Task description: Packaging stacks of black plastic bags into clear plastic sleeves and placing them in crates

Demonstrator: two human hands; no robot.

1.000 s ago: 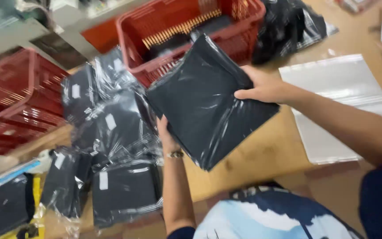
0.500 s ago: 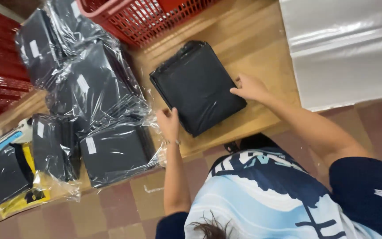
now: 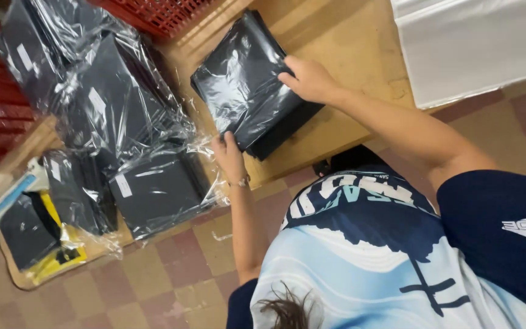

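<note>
**Black bag pressed flat on the desk**

The wooden desk carried everything. A white sheet stack lay at its far right corner, cut off by the picture edge. Clear-wrapped black packs were piled along the left edge; what was inside them was hard to tell. A red basket showed only its rim at the top. The black bag lay near the front edge. The right hand pressed on it, fingers spread. The left hand pinched its near corner.
</note>
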